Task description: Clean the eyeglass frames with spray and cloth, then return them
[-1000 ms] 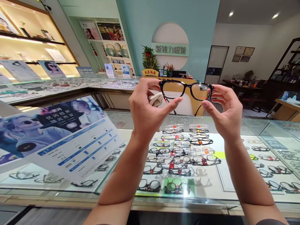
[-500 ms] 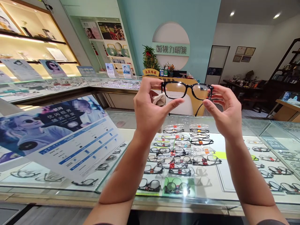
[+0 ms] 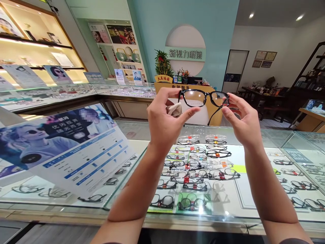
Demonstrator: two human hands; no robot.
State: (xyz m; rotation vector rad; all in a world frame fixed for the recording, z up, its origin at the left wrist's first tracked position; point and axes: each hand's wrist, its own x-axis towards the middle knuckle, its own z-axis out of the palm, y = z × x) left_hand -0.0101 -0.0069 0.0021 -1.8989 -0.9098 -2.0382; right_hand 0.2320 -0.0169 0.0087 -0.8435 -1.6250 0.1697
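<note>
A pair of black-framed eyeglasses is held up over the counter, lenses upright, with one temple arm hanging below the rim. My left hand is closed at the left corner of the frame, its thumb stretched out under the lens. Bunched in the same hand is a light beige cloth. On the other side, my right hand grips the right end of the frame between thumb and fingers. Light glints off the left lens.
Beneath my arms is a glass display case with several rows of eyeglasses inside. A printed sign stands on the left of the glass. Farther back are a yellow-fronted desk, a plant and another display counter.
The eyeglasses have turned, so the right lens looks narrower and the hanging temple arm shows more. My left hand has shifted slightly right, bringing the hands closer together.
</note>
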